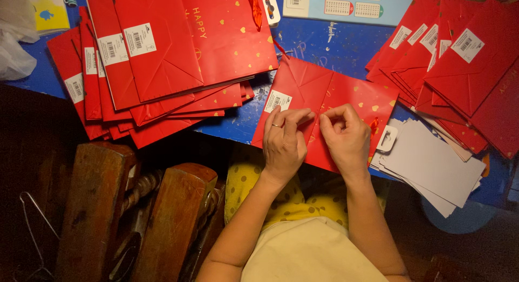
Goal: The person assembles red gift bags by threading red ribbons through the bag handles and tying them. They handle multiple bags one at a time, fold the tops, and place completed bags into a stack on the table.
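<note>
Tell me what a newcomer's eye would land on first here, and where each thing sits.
The red: a flat red gift bag with gold hearts lies mid-table on the blue table, with the left hand and right hand pinching at its middle. A fanned stack of red bags fills the upper left, another red stack the upper right. White card sheets lie at the right, below that stack.

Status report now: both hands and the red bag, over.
Left hand and right hand both pinching at the middle of the flat red gift bag. Bag lies on blue table. Red bag stacks on both sides, white cards at right; nothing blocking.
</note>
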